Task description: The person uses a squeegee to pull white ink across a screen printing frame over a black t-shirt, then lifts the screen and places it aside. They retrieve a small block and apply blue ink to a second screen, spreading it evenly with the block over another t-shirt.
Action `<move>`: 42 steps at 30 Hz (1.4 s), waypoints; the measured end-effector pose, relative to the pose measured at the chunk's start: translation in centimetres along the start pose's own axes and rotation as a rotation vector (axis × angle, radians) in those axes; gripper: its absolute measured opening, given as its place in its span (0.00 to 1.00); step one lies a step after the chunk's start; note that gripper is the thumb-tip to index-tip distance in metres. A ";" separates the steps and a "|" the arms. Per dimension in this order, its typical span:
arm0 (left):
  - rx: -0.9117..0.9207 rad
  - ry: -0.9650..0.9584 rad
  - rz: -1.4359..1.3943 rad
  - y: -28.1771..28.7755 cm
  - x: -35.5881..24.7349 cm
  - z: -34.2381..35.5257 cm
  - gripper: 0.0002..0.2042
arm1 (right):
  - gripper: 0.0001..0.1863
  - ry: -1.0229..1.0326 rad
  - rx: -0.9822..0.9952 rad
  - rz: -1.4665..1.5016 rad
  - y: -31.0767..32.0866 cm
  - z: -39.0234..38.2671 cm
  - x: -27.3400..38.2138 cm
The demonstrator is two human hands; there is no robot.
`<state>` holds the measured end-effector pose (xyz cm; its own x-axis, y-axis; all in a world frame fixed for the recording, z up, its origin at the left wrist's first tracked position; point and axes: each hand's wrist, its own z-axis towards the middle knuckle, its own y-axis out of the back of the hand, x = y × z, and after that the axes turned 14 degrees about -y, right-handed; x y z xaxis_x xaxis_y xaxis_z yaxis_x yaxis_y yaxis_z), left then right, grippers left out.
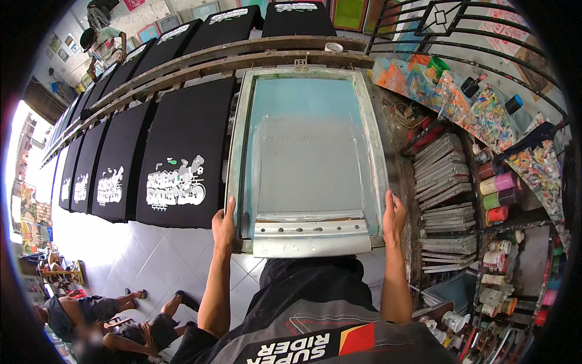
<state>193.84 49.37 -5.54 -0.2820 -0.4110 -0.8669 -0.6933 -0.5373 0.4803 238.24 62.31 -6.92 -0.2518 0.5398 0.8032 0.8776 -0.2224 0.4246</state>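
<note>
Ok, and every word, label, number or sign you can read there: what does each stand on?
I'm not copying wording out; by place:
Wearer's shirt: large white lettering, upside down, beside a red-and-yellow patch.
Nearest printed black cloth: stylized white lettering with grey artwork.
Far-row black cloths: white prints, too small to read.
Coloured tubs: any labels too small.
Screen frame: none readable.

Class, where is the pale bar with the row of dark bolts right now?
In the head view, the bolted bar lies across the near end of the screen frame, right of centre, between the left hand and right hand.
</note>
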 end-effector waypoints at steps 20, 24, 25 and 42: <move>0.221 -0.099 -0.118 -24.5 -14.1 -18.5 0.38 | 0.41 0.053 -0.529 -0.011 32.5 11.3 -10.8; 0.258 -0.088 -0.106 -29.9 -15.8 -20.2 0.40 | 0.49 -0.004 -0.536 -0.065 37.0 13.6 -11.6; 0.258 -0.094 -0.098 -30.8 -16.7 -20.6 0.40 | 0.50 0.000 -0.558 -0.071 37.8 14.3 -12.3; 0.054 0.014 -0.077 -38.6 -24.3 -15.9 0.41 | 0.49 0.068 -0.288 -0.037 35.9 32.9 -2.0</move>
<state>238.01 68.41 -0.95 -0.2176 -0.3802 -0.8990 -0.7471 -0.5278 0.4040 283.66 80.00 -7.02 -0.3172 0.4984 0.8068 0.7180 -0.4296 0.5477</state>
